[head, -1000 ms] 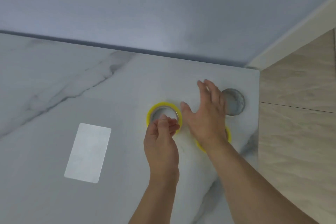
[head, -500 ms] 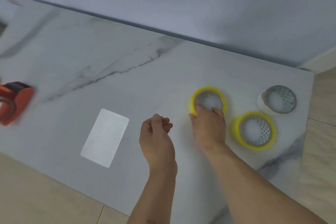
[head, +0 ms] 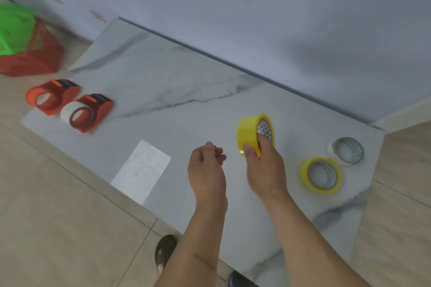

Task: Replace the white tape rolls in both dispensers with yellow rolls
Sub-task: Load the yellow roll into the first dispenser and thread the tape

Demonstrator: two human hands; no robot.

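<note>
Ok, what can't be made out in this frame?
- Head view: the left hand shows its back, so whether it holds anything is hidden.
- The held yellow roll: its loose end is hidden by the right hand.
- The dispensers are motion-blurred; cutters unreadable.
- The green and red object is cut by the left edge.

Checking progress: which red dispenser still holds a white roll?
The nearer dispenser, with a white roll; the far-left dispenser shows a bare hub.
</note>
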